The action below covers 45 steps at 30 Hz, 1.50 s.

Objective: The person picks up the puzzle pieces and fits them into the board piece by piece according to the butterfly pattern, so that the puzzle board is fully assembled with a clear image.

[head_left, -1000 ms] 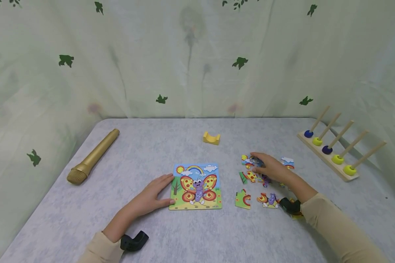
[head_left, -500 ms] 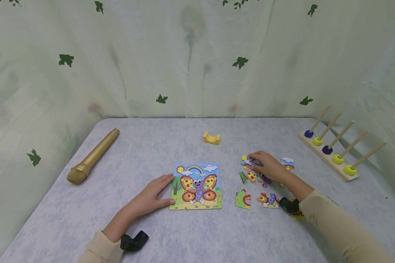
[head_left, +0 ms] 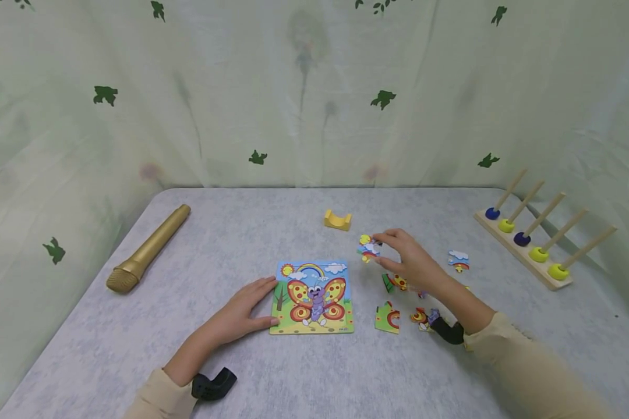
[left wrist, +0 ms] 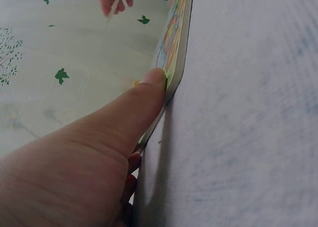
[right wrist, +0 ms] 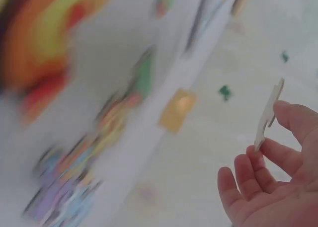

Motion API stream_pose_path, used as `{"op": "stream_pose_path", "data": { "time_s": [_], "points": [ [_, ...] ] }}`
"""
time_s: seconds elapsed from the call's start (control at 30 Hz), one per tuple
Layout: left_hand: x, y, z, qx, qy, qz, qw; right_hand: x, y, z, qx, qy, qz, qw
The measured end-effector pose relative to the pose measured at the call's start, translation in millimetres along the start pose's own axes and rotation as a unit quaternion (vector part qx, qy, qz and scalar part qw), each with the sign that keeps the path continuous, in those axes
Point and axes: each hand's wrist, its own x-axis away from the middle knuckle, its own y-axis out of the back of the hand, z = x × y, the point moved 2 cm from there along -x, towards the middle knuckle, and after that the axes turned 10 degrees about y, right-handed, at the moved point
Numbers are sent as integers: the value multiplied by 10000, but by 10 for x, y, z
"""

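Observation:
My right hand [head_left: 416,265] pinches a jigsaw puzzle piece [head_left: 368,248] with a sun and rainbow on it, raised above the table. In the right wrist view the piece [right wrist: 268,115] appears edge-on between the thumb and a finger. My left hand [head_left: 246,306] rests against the left edge of a square butterfly puzzle board [head_left: 314,299], its fingers fairly straight. The left thumb [left wrist: 149,83] touches the board's edge in the left wrist view. Several loose pieces lie right of the board, among them a green corner piece [head_left: 386,318] and a cloud piece [head_left: 458,260]; my right arm partly covers others.
A gold microphone [head_left: 147,250] lies at the left of the table [head_left: 230,233]. At the back middle sits a small yellow curved block [head_left: 338,220]. A wooden peg stand [head_left: 524,247] with blue and yellow beads stands at the right. A patterned curtain [head_left: 304,105] hangs behind.
My right hand has lifted the sun-and-rainbow piece from among the loose pieces and moved it left, toward the board. My left hand and the board have stayed in place.

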Motion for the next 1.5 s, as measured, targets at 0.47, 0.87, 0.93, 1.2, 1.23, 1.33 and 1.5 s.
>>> {"op": "stream_pose_path", "data": {
  "time_s": [0.47,0.87,0.93,1.2,1.23,1.33,1.5],
  "points": [
    [-21,-21,-3,62,-49,-58,10000,-286,-783,448,-367,60,1307,9907],
    [-92,72,-28,-111,-150,256,9995,-445,-1034,409,251,157,1590,9868],
    [-122,89,-25,-167,-144,288,9993,-475,-1059,398,312,105,1583,9868],
    [-184,117,-22,-387,-326,249,9984,-612,-1174,375,515,-116,1486,9875],
    [-184,117,-26,-389,-352,252,9983,-628,-1183,372,533,-119,1467,9877],
    [-183,121,-39,-410,-387,274,9980,-664,-1199,369,558,-128,1418,9882],
    [-183,144,-55,-426,-337,379,9978,-696,-1200,382,569,-99,1387,9887]
  ]
}}
